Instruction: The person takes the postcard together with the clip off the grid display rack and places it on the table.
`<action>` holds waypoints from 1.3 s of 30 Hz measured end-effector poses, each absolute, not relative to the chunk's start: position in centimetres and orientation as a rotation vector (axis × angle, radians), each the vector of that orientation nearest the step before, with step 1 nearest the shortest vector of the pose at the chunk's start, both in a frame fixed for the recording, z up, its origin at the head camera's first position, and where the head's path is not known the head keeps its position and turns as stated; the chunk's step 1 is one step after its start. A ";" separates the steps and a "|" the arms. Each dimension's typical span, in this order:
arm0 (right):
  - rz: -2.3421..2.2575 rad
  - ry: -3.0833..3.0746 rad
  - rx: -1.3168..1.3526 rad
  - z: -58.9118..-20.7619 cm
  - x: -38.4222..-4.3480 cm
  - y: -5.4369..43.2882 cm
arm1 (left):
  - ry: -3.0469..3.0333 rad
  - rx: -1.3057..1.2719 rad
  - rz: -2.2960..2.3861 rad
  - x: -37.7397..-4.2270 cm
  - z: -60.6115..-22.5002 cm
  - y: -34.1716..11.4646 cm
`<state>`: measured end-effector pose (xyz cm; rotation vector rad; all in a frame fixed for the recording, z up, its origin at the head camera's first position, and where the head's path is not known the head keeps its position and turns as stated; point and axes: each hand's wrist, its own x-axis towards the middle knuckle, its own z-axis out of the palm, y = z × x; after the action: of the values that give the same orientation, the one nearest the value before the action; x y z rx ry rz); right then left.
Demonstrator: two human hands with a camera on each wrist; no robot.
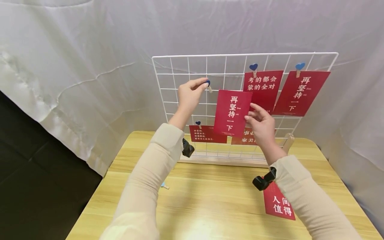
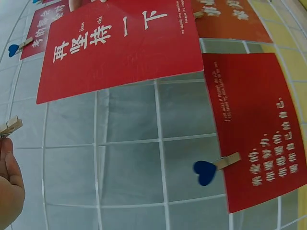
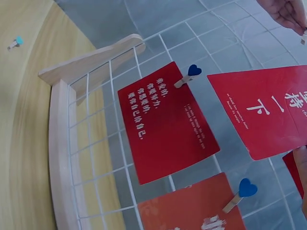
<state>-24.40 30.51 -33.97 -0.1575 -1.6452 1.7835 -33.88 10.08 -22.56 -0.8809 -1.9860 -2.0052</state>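
My left hand (image 1: 189, 95) pinches a small wooden clothespin (image 1: 210, 89) with a dark blue heart, held before the upper left part of the white wire grid (image 1: 177, 74). In the left wrist view the pin's wooden tip (image 2: 12, 125) shows above the fingers. With my right hand (image 1: 260, 124) I hold a red card (image 1: 232, 113) by its right edge, upright in front of the grid's middle. White characters run down its face. The card overlaps part of an orange-red card (image 1: 244, 140) clipped lower down.
Two red cards (image 1: 263, 95) (image 1: 301, 95) hang upper right under heart clothespins. Another red card (image 1: 207, 134) is clipped low on the left. On the wooden table (image 1: 210, 190) lie a light blue heart clothespin (image 1: 164, 186) and a red card (image 1: 279, 203) partly under my right forearm.
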 end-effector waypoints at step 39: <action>1.928 -1.531 -0.074 -51.7 -21.2 38.5 | -2.283 -0.560 -2.119 -32.2 -35.3 5.7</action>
<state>-21.20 38.54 -51.72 -0.0738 -1.5307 1.9282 -32.16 5.69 -35.25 -0.5597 -2.2830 -2.1194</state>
